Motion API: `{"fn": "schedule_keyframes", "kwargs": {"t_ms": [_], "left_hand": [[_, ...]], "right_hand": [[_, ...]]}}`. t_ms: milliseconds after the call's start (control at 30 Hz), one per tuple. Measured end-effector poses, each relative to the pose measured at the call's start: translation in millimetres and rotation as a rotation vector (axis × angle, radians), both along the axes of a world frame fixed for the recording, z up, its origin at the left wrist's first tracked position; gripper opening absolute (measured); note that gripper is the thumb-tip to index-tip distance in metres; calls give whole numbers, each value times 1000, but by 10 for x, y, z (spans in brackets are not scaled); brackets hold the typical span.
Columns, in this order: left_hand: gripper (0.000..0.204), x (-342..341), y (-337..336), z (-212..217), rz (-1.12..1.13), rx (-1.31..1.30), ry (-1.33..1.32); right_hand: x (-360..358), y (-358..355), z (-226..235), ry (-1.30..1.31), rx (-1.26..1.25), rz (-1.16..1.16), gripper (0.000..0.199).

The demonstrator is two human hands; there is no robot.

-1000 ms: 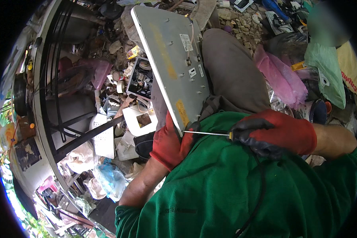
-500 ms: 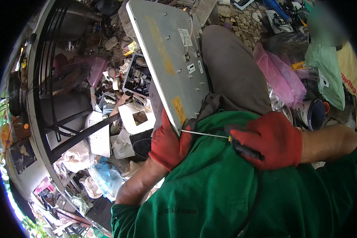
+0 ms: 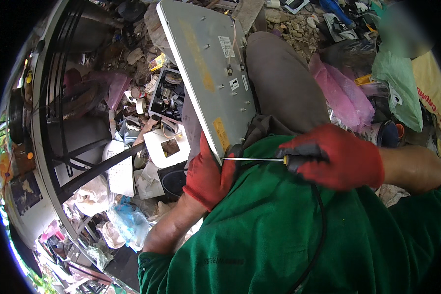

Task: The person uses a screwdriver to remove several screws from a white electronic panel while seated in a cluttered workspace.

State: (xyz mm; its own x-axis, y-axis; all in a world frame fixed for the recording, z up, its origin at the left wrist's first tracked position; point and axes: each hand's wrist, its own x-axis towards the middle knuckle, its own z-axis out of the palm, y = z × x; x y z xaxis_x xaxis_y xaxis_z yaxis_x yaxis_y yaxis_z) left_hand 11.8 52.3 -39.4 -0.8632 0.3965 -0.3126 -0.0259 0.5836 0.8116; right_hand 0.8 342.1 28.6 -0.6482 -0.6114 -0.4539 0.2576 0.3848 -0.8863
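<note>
A large flat grey metal panel (image 3: 208,73), rectangular with rounded corners, stands tilted across the person's lap, its far end reaching toward the top of the view and its near corner resting against the green shirt (image 3: 289,235). Its face is dull and scuffed, streaked with two patches of yellow-orange residue, dotted with small screw holes, and carries a few small white stickers near its right edge. A thin wire runs down from the upper part of that edge. The panel leans beside the grey trouser leg (image 3: 284,83) of the person's raised knee.

The left hand (image 3: 208,174), in a red knitted glove, grips the panel's near corner from below, fingers curled up around the edge and thumb pressed to the side, so the corner is clamped in the hand. The right hand (image 3: 338,154), also in a red glove with a dark palm coating, is closed in a fist around the dark handle of a slim screwdriver (image 3: 255,159). Its thin metal shaft lies level, pointing left, and the tip meets the panel's lower edge just beside the left hand's fingers.

A thin black cable (image 3: 318,220) curves down over the shirt below the right hand.

To the left, on cluttered ground, lie a white square plastic frame (image 3: 169,147), a dark open box of small parts (image 3: 166,93), and crumpled pink plastic bags (image 3: 348,93) on the right.
</note>
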Motion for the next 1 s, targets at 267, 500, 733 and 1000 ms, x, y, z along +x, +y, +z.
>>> {"fn": "schedule_keyframes", "kwargs": {"t_ms": [267,500,733,1000], "left_hand": [[72,41,-9,-74,25,9,139],[70,-85,87,86,53,41,261],[50,-163,253,432,179,-109,296],[55,-154,291,481,119,-181,255]], "right_hand": [[34,-102,93,825,210,147,35],[-185,4,280,-401,-19,-189,27],[-443,124,615,-395,44,-21,34],[-290,159,468,722,123,142,24]]}}
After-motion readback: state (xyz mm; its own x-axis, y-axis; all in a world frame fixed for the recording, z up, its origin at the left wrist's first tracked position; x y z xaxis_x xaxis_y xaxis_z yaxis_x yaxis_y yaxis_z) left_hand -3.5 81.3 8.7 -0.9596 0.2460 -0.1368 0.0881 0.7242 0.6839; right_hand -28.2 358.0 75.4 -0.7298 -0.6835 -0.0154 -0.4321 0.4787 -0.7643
